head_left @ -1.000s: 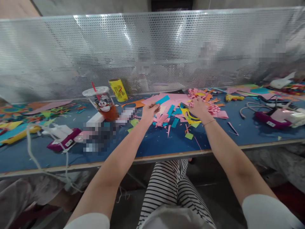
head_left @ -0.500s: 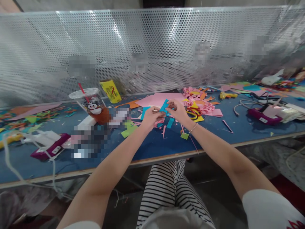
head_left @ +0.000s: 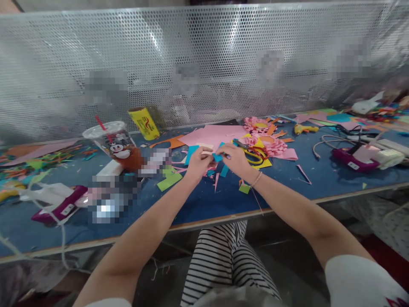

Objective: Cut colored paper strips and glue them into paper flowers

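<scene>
My left hand (head_left: 200,163) and my right hand (head_left: 234,159) meet over the middle of the table. Both are closed in a pinch on a small piece of blue paper (head_left: 217,157), whose far side is partly hidden by my fingers. Beside my left hand lies another blue paper piece (head_left: 191,154). Under and around the hands are small blue, pink and green paper scraps. Just right of my right hand, scissors (head_left: 262,152) with red and yellow handles rest on yellow paper. Behind the hands lies a large pink paper sheet (head_left: 207,134).
Pink fringed paper flowers (head_left: 275,147) lie at the right, and a yellow glue gun (head_left: 306,129) beyond them. A drink cup (head_left: 119,149) and a yellow packet (head_left: 145,123) stand at the left. Purple power strips (head_left: 353,161) with cables sit at both sides. A perforated metal screen (head_left: 211,51) borders the back.
The blue paper has been turned and lowered between my fingers, and less of it shows now. My right hand has come down slightly. The view has shifted a little.
</scene>
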`<state>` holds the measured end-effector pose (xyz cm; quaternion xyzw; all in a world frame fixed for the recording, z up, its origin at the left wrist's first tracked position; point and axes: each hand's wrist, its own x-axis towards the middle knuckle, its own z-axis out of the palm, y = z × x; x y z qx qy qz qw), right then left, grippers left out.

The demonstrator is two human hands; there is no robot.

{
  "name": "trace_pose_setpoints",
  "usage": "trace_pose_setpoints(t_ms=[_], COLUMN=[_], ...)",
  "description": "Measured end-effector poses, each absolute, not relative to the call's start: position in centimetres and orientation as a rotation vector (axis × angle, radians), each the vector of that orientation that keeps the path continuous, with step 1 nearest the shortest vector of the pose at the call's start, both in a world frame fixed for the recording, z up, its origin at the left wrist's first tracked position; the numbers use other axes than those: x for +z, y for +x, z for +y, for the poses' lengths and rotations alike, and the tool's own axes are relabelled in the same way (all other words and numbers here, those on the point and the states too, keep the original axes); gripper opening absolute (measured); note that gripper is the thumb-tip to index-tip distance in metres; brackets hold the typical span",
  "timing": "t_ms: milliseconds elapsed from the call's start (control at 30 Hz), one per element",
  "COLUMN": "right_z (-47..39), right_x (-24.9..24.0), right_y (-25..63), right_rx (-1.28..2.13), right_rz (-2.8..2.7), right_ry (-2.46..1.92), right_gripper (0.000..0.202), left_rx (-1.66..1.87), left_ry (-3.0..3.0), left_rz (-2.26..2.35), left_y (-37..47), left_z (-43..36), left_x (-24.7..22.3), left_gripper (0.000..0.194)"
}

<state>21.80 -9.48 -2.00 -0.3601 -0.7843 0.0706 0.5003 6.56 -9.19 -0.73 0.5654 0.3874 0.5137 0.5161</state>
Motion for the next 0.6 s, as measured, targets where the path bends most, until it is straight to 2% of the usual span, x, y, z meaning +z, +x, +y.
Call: trace_pose_setpoints(t_ms=[167, 333, 467, 600], right_z=[-8.1, -3.2, -0.8, -0.3], right_x=[0.8, 3.7, 2.6, 0.0], right_y=[26.3, 44.0, 57.9, 62.3], right_rx=[0.137, -0.296, -0.361, -0.328], right_rz=[-2.105, -1.889, -1.675, -1.614], right_ry=[-0.951, -1.635, -2.139, -2.225], right_gripper=[0.027, 0.035, 0.048, 0.043], left_rx=[1.195, 1.107, 1.033, 0.961], left_ry=[1.361, 1.316, 1.320, 1.334], left_rz=[0.921, 0.978, 1.012, 1.044], left_y=[5.9, 5.9, 6.1, 6.1], left_z=[-9.4, -10.1, -10.6, -10.8], left_x=[0.0, 1.2, 1.9, 1.9], left_gripper=[0.016, 0.021, 0.031, 0.045])
